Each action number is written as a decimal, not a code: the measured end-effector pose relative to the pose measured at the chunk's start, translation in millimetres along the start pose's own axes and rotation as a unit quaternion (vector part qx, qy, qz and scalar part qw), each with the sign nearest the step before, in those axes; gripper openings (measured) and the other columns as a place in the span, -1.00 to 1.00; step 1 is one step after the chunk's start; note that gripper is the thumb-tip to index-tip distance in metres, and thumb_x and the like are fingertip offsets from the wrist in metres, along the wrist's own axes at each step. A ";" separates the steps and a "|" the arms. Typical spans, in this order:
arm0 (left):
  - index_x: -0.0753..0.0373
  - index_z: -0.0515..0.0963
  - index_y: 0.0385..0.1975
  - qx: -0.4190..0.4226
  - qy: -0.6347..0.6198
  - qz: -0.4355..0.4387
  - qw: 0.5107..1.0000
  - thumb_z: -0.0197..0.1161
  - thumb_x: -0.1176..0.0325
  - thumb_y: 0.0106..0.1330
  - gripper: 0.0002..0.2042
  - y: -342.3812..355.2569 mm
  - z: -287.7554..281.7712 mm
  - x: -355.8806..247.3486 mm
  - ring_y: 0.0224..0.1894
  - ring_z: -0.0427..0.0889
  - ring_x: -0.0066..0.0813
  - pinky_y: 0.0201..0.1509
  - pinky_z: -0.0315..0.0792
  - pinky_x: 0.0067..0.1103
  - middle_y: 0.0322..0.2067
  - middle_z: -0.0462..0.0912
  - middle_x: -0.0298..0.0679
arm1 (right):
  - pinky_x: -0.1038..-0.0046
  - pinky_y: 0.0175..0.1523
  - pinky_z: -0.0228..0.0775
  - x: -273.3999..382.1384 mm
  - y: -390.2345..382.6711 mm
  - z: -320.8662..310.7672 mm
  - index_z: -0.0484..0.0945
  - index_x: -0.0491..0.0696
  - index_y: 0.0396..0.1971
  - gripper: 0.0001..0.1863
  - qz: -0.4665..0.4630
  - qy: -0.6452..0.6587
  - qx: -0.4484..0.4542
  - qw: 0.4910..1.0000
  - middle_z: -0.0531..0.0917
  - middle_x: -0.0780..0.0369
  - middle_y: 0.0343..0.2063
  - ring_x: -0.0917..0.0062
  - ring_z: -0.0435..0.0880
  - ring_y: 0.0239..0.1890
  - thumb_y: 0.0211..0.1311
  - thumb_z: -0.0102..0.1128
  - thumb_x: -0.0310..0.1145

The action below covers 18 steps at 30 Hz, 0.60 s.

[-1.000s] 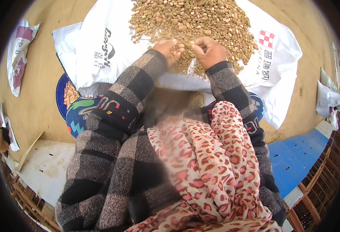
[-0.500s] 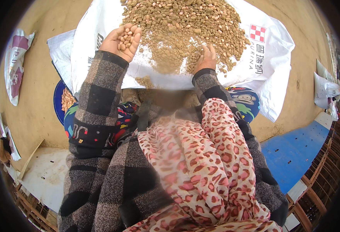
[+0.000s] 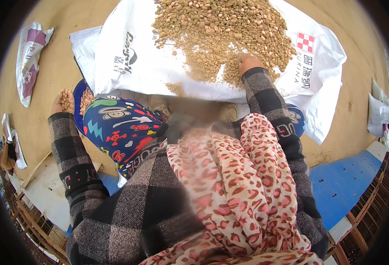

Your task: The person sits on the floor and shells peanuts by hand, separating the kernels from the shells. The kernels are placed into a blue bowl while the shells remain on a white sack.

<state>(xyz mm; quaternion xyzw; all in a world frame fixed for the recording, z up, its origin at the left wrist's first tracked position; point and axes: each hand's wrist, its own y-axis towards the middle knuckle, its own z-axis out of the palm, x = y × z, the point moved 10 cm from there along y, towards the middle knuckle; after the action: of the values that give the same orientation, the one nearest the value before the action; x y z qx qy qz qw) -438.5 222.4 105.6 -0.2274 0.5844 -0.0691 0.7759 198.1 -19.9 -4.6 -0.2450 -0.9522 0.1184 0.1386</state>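
Pinkish nuts (image 3: 65, 99) fill the cupped left hand (image 3: 61, 105) beside the blue basin (image 3: 78, 95), probably light, hard and apt to roll, best held in a curved palm, while the right hand (image 3: 249, 64) meets the pile (image 3: 221, 31), its grip hidden.

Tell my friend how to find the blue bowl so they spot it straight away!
Start at the big white sacking spread out up top. Beside its lower left side, between the person's left hand and the patterned trouser leg, sits the blue bowl. It's plain, round and holds pinkish nuts; the trouser leg is covered in pictures.
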 end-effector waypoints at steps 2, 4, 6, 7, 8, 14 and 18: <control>0.37 0.42 -0.25 -0.060 0.012 -0.047 0.997 0.02 0.38 0.24 -0.81 12.3 -43.9 44.7 -0.22 0.57 -0.27 -0.13 0.52 -0.40 -0.26 0.56 -0.11 | 0.25 -0.15 0.38 -5.7 0.5 -3.3 0.49 -0.01 -0.36 -0.84 0.016 0.042 -0.012 0.999 0.58 0.04 -0.44 0.22 0.57 -0.30 0.06 0.01 -0.33; 0.31 0.39 -0.09 -0.106 0.104 -0.059 0.987 -0.15 0.17 0.31 -0.64 7.7 -57.6 72.6 0.00 0.45 -0.24 0.07 0.34 -0.31 0.00 0.43 -0.14 | 0.24 -0.17 0.38 -11.0 -3.3 -5.4 0.49 0.00 -0.36 -0.83 0.040 0.095 -0.024 0.994 0.58 0.04 -0.46 0.21 0.56 -0.32 0.04 0.02 -0.32; 0.29 0.31 0.03 -0.104 0.191 -0.048 0.975 -0.19 0.15 0.31 -0.59 2.2 -27.3 74.2 0.14 0.29 -0.27 0.18 0.19 -0.38 0.06 0.36 -0.13 | 0.37 -0.27 0.42 -5.5 -8.9 -20.4 0.51 -0.02 -0.41 -0.84 0.039 0.159 -0.093 0.982 0.59 0.14 -0.55 0.36 0.58 -0.45 -0.01 0.08 -0.32; 0.29 0.30 0.04 -0.075 0.246 0.015 0.966 -0.19 0.15 0.31 -0.59 -6.7 5.5 52.7 0.15 0.28 -0.29 0.17 0.18 -0.40 0.06 0.35 -0.14 | 0.42 -0.30 0.42 -0.6 -11.3 -26.5 0.51 -0.04 -0.43 -0.85 0.034 0.227 -0.104 0.968 0.59 0.18 -0.56 0.43 0.58 -0.49 -0.02 0.10 -0.32; 0.29 0.29 0.05 -0.071 0.291 0.078 0.951 -0.19 0.16 0.31 -0.59 -23.2 44.0 27.3 0.15 0.27 -0.30 0.17 0.17 -0.42 0.07 0.34 -0.15 | 0.47 -0.33 0.43 0.4 -15.0 -34.2 0.51 -0.05 -0.44 -0.85 0.048 0.294 -0.109 0.948 0.58 0.22 -0.58 0.49 0.57 -0.52 -0.03 0.11 -0.33; 0.31 0.27 0.03 0.362 0.249 0.036 0.898 -0.16 0.06 0.31 -0.54 -156.1 325.9 89.8 0.09 0.32 -0.32 0.09 0.29 -0.42 0.04 0.34 -0.13 | 0.41 -0.28 0.41 114.2 -46.2 -99.3 0.49 -0.10 -0.43 -0.82 -0.151 0.435 -0.106 0.881 0.57 0.14 -0.46 0.39 0.57 -0.41 -0.01 0.10 -0.33; 0.30 0.38 -0.22 0.353 0.046 -0.301 0.885 -0.20 0.05 0.34 -0.60 -215.3 372.8 221.8 -0.22 0.51 -0.41 -0.13 0.45 -0.49 -0.25 0.50 -0.20 | 0.37 -0.19 0.37 143.3 -57.4 -117.1 0.49 -0.10 -0.38 -0.82 -0.228 0.380 -0.125 0.888 0.52 0.13 -0.40 0.31 0.52 -0.29 0.02 0.10 -0.33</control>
<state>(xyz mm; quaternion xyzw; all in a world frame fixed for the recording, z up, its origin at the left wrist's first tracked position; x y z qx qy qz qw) 13.6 50.1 84.3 -0.1000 0.4595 -0.5118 0.7190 90.3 21.2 151.1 -0.0628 -0.8630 -0.1385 0.4818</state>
